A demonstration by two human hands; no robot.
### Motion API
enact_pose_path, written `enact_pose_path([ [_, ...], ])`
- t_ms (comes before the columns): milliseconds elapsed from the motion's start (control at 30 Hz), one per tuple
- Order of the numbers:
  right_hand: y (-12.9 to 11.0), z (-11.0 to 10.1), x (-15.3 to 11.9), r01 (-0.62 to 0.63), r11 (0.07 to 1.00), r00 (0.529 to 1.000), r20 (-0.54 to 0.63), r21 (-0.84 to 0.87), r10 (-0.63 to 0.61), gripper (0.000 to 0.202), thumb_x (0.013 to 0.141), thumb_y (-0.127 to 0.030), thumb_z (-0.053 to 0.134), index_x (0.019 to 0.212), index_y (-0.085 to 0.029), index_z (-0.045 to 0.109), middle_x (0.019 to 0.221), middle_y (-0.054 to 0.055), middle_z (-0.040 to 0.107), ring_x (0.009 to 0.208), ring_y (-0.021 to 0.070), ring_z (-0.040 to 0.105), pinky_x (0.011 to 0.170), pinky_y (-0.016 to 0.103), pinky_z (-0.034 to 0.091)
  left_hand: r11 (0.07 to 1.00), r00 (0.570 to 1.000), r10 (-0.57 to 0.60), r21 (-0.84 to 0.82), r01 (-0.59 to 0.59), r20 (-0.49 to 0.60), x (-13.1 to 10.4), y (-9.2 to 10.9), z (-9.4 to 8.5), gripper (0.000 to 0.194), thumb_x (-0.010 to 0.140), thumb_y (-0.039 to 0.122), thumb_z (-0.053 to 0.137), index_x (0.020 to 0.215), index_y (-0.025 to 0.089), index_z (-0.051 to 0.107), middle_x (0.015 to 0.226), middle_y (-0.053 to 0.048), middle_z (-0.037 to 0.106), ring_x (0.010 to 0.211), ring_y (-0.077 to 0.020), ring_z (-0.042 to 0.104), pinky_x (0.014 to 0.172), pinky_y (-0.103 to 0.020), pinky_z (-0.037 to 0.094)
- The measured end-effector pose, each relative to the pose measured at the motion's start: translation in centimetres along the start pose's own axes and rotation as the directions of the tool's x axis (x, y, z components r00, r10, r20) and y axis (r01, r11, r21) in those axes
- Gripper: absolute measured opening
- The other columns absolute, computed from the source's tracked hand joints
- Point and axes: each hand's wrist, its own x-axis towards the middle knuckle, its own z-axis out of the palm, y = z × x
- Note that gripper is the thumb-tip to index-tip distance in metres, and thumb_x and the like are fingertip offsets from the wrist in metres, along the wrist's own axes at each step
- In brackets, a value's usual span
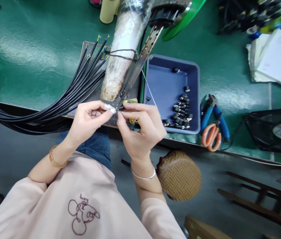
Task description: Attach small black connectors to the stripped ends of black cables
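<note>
My left hand point(90, 116) is closed in a pinch, thumb and wrapped forefinger meeting on something too small to make out. Close beside it, my right hand point(142, 127) pinches the end of something dark and thin that I cannot name. Both sets of fingertips nearly touch, just below the tip of a soldering tool point(144, 53) and the scorched end of a plastic-wrapped tube point(120, 59). Black cables point(63, 108) with stripped, coloured wire ends lie left of the tube. To the right, a blue tray point(166, 79) holds several small black connectors point(181, 108).
Right of the tray lie blue-handled cutters point(206, 116) and orange-handled scissors point(211, 136). White papers point(277, 61) are at the upper right, near a black bag-like object point(275, 129). A woven-pattern stool point(179, 176) stands below the green table's edge point(180, 138).
</note>
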Motion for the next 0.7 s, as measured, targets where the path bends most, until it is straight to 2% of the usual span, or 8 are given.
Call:
enact_pose_path([
  [200,-0.28,-0.25,0.07,-0.004,1.0,1.0,0.007,-0.022,0.004,0.015,0.085,-0.01,0.071,0.084,-0.023,0.064,0.094,0.002,0.074,0.084,0.0168,0.074,0.073,0.031,0.062,1.0,0.999,-0.028,-0.003,0.028,0.017,0.11,0.41,0.04,0.021,0.072,0.024,0.082,0.066,0.013,0.066,0.056,0.004,0.056,0.045,-0.0031,0.045,0.042,-0.015,0.036],
  [400,-0.22,-0.43,-0.2,0.007,1.0,0.998,0.055,0.019,-0.008,0.018,0.085,-0.009,0.068,0.08,-0.023,0.057,0.094,0.002,0.074,0.084,0.0157,0.073,0.073,0.029,0.062,0.99,0.992,-0.125,0.069,0.124,0.013,-0.12,0.68,-0.38,0.022,0.071,0.027,0.081,0.066,0.014,0.064,0.058,0.003,0.057,0.044,-0.0034,0.044,0.041,-0.016,0.036],
  [700,-0.18,-0.51,-0.27,0.012,1.0,0.999,0.051,0.003,-0.012,0.017,0.087,-0.009,0.067,0.081,-0.023,0.059,0.092,0.002,0.075,0.084,0.0167,0.073,0.076,0.031,0.061,0.99,0.992,-0.13,0.049,0.129,0.008,-0.37,0.59,-0.19,0.024,0.07,0.028,0.082,0.067,0.014,0.062,0.059,0.004,0.055,0.044,-0.0032,0.044,0.041,-0.016,0.037],
])
